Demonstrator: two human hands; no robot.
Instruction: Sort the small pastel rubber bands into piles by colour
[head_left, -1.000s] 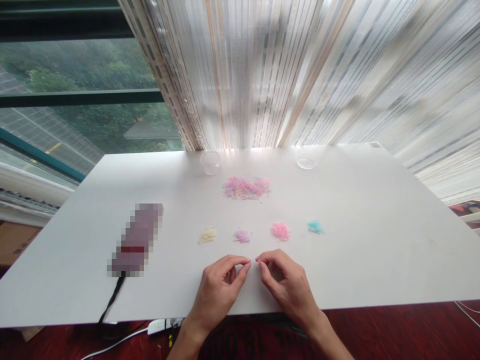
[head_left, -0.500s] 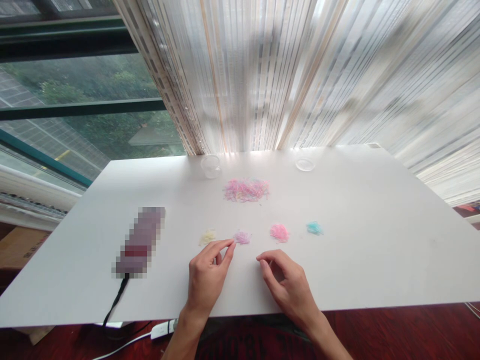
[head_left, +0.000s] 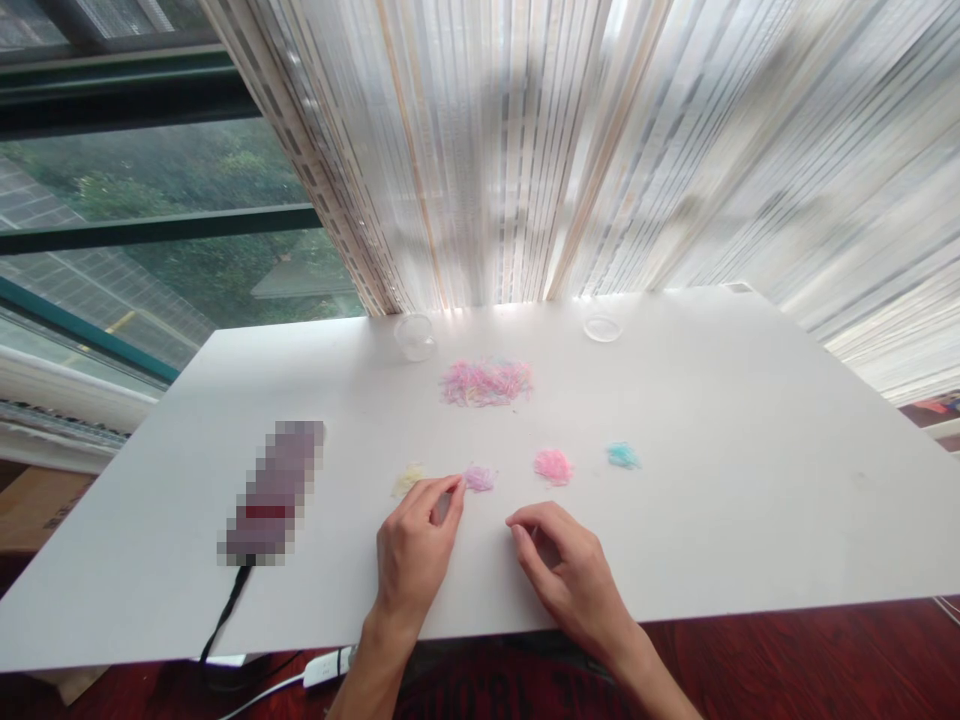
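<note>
My left hand (head_left: 420, 535) is closed in a pinch, its fingertips at the left edge of a small pile of light purple strips (head_left: 480, 478). Whatever may be between them is too small to make out. Just behind that hand lies a pale yellow pile (head_left: 409, 478), partly covered by the fingers. My right hand (head_left: 562, 560) rests to the right with thumb and forefinger curled together, below a pink pile (head_left: 553, 466). Anything in that pinch cannot be seen. Farther right is a small turquoise pile (head_left: 622, 455).
A larger pile of mixed, mostly pink strips (head_left: 486, 383) lies farther back on the white table (head_left: 750, 480). Behind it stand a clear round container (head_left: 415, 338) and a clear lid (head_left: 603, 329). At left is a blurred-out purple object (head_left: 274, 490) with a black cable (head_left: 227, 612).
The whole view has shifted slightly, moving the piles a little left in the picture. My left thumb and forefinger remain by the purple pile; both hands have hardly moved.
</note>
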